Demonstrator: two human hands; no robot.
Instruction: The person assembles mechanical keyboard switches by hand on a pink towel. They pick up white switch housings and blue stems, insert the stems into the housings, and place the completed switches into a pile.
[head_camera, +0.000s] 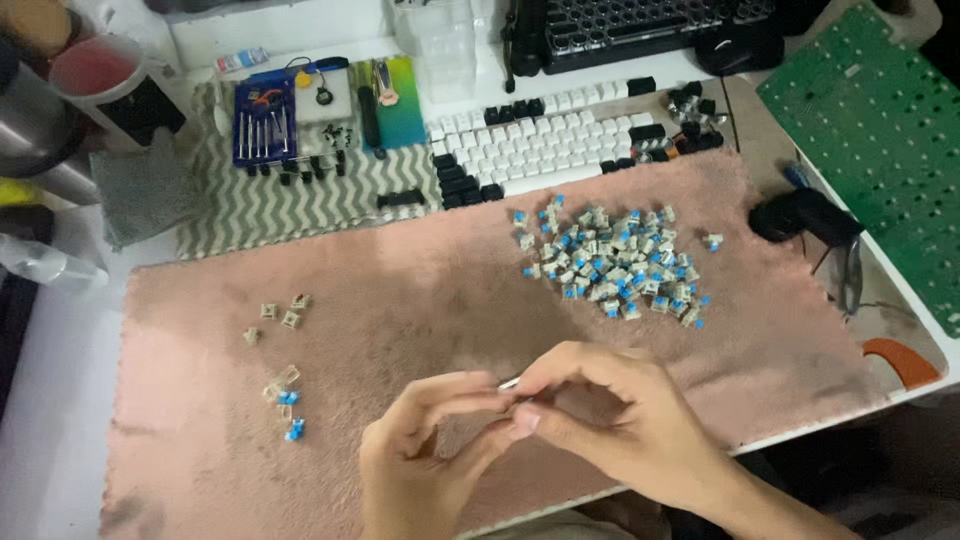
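Packaging first: a blue rectangular screwdriver case (264, 122) lies far left on the tabletop (60, 340). Near the front edge, left hand (425, 450) and right hand (610, 410) meet, fingers pinched narrow around a small pale part (510, 384) above the pink mat (420, 290).

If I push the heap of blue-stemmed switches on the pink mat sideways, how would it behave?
The heap of switches is loose small pieces, so it would probably scatter rather than slide as one. The pink mat looks soft and fuzzy, so pieces likely drag and tumble. Each looks small and boxy, so probably light and unlikely to roll far.
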